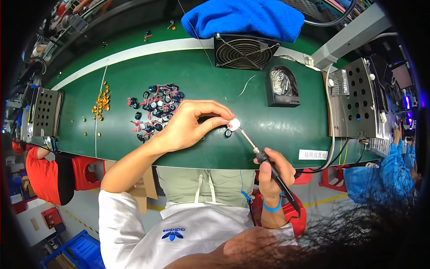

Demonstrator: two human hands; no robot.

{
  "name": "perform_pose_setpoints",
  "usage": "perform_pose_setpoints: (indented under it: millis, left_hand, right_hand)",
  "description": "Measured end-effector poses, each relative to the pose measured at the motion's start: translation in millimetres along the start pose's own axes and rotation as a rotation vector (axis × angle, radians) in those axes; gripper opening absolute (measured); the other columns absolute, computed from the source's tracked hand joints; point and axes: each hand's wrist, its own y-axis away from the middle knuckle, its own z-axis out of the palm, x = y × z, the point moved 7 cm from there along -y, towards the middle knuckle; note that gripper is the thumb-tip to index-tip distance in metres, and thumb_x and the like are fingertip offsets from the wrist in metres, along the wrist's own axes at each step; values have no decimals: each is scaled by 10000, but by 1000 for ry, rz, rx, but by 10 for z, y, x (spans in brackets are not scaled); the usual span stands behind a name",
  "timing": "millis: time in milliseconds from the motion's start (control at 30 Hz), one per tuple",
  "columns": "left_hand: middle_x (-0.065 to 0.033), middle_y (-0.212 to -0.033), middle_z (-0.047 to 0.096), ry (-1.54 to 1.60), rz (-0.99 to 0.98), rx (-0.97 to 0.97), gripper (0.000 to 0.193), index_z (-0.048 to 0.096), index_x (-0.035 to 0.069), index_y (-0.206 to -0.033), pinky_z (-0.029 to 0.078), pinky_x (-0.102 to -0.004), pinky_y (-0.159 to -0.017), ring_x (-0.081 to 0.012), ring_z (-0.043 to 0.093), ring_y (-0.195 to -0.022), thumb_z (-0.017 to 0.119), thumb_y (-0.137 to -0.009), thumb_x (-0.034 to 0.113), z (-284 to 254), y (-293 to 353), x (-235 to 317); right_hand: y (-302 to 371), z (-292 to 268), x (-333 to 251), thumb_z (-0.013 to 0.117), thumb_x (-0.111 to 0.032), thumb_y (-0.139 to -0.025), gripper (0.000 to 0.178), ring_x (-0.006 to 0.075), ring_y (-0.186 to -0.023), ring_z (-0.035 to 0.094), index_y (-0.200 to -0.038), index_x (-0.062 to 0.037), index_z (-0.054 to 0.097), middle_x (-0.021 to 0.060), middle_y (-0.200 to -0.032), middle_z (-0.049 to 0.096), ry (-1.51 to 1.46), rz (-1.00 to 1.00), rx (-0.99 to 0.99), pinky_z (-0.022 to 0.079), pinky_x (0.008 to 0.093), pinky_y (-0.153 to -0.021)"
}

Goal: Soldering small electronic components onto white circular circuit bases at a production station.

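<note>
My left hand [189,123] reaches over the green bench, thumb and forefinger pinched on a small white piece [234,124] with a bit of red at its edge. Glare hides its exact kind. In my right hand [278,175] is a soldering iron [261,157], gripped like a pen, its metal tip at or very near the white piece; contact is hard to tell. A small round black part [228,133] sits just below the pinched fingers. Left of my left hand lies a pile of round black parts with red wires [160,102].
Small orange parts [102,102] are scattered farther left. At the back stand a black fan [246,52] under a blue cloth [244,19] and a black holder [283,99] with metal wool. A perforated metal box [357,101] with cables stands at the right.
</note>
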Motion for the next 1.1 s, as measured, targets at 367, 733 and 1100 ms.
perform_pose_setpoints:
  millis: [367, 733, 1100]
  left_hand:
    - [-167, -1150, 736, -27, 31, 11, 127, 727, -65, -1077, 595, -325, -946, -222, 722, -1058, 667, -965, -58, 22, -5, 6]
    - [-176, -1160, 730, 3, 0, 11, 155, 728, -67, -1105, 595, -323, -957, -221, 721, -1060, 665, -963, -64, 25, -7, -38]
    - [-181, -1171, 726, 2, 11, 8, 158, 726, -72, -1104, 598, -327, -957, -226, 723, -1061, 663, -959, -75, 33, -13, -27]
  right_hand:
    - [-75, 84, -74, 697, -125, -926, 271, 263, -653, 732, -1082, 96, 685, 170, -759, 743, 95, -56, -104, 560, 309, -617]
    - [-95, 101, -76, 701, -114, -915, 271, 250, -635, 724, -1080, 101, 691, 162, -760, 741, 103, -72, -133, 551, 307, -592]
    - [-63, 46, -53, 691, -161, -938, 305, 253, -632, 722, -1074, 111, 683, 167, -745, 739, 68, -74, -98, 554, 308, -596]
